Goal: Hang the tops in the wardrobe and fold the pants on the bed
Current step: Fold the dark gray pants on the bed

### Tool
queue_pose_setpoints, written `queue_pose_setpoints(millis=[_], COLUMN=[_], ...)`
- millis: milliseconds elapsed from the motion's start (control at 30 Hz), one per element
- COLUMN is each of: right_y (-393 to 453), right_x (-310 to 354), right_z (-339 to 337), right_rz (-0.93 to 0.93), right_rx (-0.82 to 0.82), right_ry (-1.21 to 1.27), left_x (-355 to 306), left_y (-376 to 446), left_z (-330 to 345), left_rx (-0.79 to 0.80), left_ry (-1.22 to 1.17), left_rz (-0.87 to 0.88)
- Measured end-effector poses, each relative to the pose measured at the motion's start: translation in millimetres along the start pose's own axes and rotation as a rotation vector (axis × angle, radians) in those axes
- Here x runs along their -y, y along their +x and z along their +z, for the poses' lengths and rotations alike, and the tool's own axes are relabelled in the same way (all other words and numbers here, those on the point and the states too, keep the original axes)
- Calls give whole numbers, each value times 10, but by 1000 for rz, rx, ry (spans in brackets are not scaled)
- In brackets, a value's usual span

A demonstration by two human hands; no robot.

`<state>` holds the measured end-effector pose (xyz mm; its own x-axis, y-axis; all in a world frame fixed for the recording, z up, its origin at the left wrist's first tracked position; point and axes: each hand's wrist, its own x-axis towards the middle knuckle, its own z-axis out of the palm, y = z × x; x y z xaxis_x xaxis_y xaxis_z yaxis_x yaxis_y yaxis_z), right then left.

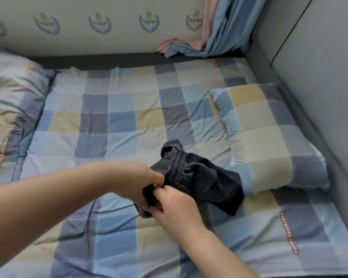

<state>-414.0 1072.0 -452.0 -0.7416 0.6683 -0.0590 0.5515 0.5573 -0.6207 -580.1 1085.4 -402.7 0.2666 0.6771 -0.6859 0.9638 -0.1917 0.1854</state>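
Two hands are working the same dark bundle here, close together over the middle of the bed (113,117). The left hand (141,181) is curling its fingers round one end of the dark pants (201,177), and the right hand (175,201) is pinching the cloth right beside it, so both are gripping fabric, neither is free. The pants are lying crumpled on the checked bedcover, their gathered waistband bunching up just beyond the knuckles and the far end touching the checked pillow (269,141) on the right.

By my reading, the fold is only starting: nothing is lying flat yet. Doing this well is looking like a matter of finding the waistband corners first, then drawing the hands apart so the legs are falling straight. Shaking the cloth out before laying it down should be helping, because a bundle this twisted is likely hiding a turned leg. The open stretch of bedcover to the left is offering room, away from the pillow. Pink and blue cloth (199,45) is lying bunched in the far corner.
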Motion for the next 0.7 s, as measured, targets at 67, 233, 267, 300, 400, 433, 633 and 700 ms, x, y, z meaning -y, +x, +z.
queue_pose_setpoints(millis=[67,233,267,300,400,433,633,700], right_y=[-136,-481,-542,-594,-634,-621,-447,-343], right_x=[333,1173,1340,1569,2118,2291,3145,3395], right_z=[49,172,200,219,165,133,84,109], right_rz=[11,60,65,67,23,2,-20,18], right_rx=[12,-8,-41,-94,-232,-236,-131,-47], right_ry=[-24,62,68,75,66,52,-95,-182], left_x=[37,237,278,337,467,508,882,1035], left_y=[-329,-1399,-1624,-1912,-2607,-2834,-4087,-4429], left_z=[118,318,331,337,284,255,115,115], left_rx=[-11,-180,-246,-313,-443,-466,-643,-640], left_ry=[33,85,122,164,303,360,550,537], left_rz=[24,135,166,196,255,262,217,91])
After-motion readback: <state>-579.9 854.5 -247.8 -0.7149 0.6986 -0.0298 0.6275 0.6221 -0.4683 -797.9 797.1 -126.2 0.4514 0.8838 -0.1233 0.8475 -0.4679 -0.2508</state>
